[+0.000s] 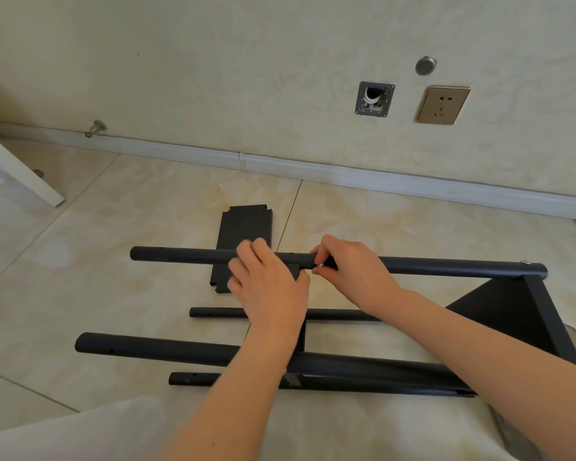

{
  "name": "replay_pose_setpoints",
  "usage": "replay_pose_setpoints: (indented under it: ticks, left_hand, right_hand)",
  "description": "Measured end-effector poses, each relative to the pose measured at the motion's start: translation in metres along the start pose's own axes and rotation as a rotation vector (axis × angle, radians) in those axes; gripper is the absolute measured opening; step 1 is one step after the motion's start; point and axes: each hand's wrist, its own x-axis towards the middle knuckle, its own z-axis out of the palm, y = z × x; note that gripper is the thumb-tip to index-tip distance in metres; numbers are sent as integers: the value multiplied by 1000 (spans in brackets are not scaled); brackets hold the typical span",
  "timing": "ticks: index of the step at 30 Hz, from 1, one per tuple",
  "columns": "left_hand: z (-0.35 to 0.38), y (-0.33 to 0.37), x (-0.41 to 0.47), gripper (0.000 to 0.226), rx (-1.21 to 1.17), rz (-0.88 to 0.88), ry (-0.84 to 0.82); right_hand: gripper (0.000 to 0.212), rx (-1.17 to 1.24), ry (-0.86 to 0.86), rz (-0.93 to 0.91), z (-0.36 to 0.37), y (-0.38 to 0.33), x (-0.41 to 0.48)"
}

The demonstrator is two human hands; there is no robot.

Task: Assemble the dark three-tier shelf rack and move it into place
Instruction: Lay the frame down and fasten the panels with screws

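The dark rack (499,307) lies on its side on the tiled floor, with one shelf panel fixed at its right end. Several dark poles run leftward from it. My left hand (270,287) grips the middle shelf panel (301,331) just under the top pole (180,255). My right hand (353,264) pinches a small silver screw (320,266) against that pole. A loose dark shelf panel (245,229) lies flat on the floor behind the top pole.
The wall behind has a white baseboard (313,169), a gold socket (443,104), an open wiring box (374,98) and a door stopper (95,128). A white door edge (20,171) stands at the left. My light trousers (80,434) fill the bottom.
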Motion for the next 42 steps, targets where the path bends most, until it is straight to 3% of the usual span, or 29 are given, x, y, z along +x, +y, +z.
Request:
replay_pose_setpoints:
  ticks: [6, 10, 21, 28, 34, 36, 42]
  left_hand:
    - [0, -1, -5, 62, -391, -304, -211]
    - [4, -1, -6, 33, -301, -207, -295]
    - [4, 1, -4, 28, -102, -113, -288]
    - [10, -7, -2, 39, -176, -97, -277]
    - [10, -23, 4, 25, -412, -41, -539]
    - [6, -32, 2, 28, -425, 13, -615]
    - [-33, -45, 3, 76, -258, 214, -850]
  right_hand:
    - [17, -18, 4, 6, 3, -3, -4]
    - [18, -11, 6, 8, 3, -4, -5]
    - [16, -67, -19, -8, 1, -7, -12]
    - [17, -39, -7, -13, 3, -7, -11]
    - [18, 26, 45, 6, 4, -2, -8]
    - [19, 48, 50, 13, 6, 0, -9]
    - [16, 125, 9, 16, 2, 4, -13]
